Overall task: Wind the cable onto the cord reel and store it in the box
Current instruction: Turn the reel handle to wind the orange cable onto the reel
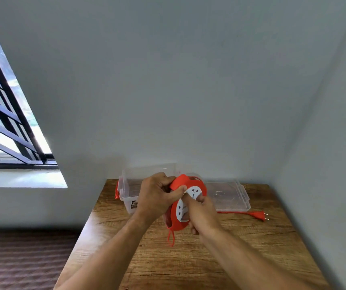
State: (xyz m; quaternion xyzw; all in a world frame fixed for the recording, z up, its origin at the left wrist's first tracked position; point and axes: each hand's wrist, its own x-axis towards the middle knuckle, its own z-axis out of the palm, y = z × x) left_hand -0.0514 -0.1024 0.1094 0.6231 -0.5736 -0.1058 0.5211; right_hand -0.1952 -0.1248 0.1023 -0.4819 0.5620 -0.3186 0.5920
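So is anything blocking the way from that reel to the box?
Nothing visible does. The box sits open just behind the reel, with its lid lying off to the right on the table.

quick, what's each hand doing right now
Left hand: closed on the cord reel, gripping its red handle.
Right hand: closed on the reel's white face.

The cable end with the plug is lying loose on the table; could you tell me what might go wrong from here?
The plug lies near the lid; as the cable winds in, it may drag and snag on it. The cord reel is held in the air by the left hand and right hand, so a slip could drop it onto the table.
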